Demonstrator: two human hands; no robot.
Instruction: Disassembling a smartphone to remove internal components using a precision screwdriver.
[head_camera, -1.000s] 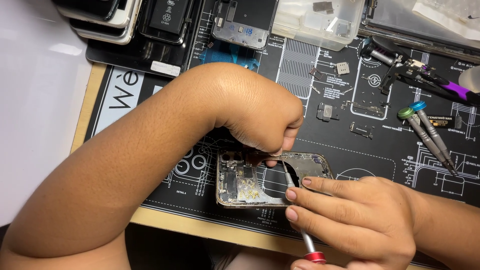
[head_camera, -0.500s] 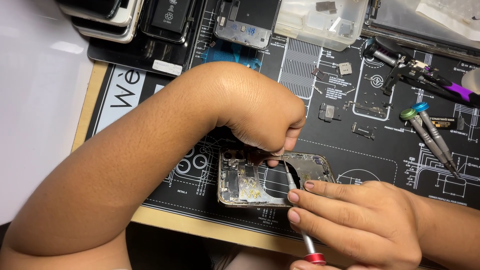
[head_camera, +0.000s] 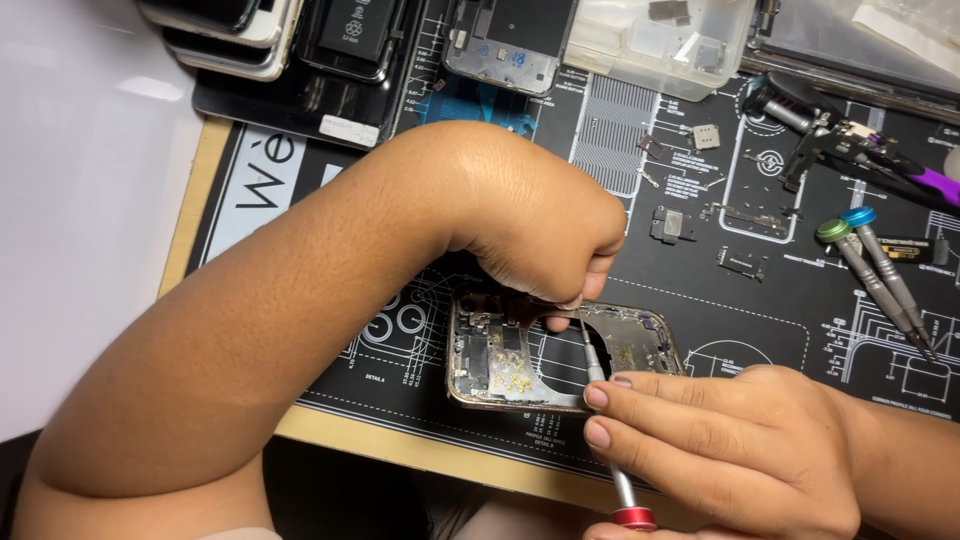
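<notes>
The right hand pinches a screwdriver, tip down in the phone frame. The left hand, curled, pins the frame's far edge. Seemingly mid-screw work; next calls for steady turning. Spare drivers lie beyond the right hand.

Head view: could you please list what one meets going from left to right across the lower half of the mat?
Left hand → opened phone frame → red-capped screwdriver → right hand → green-capped screwdriver → blue-capped screwdriver.

Bright, even overhead light; sharp focus
</notes>
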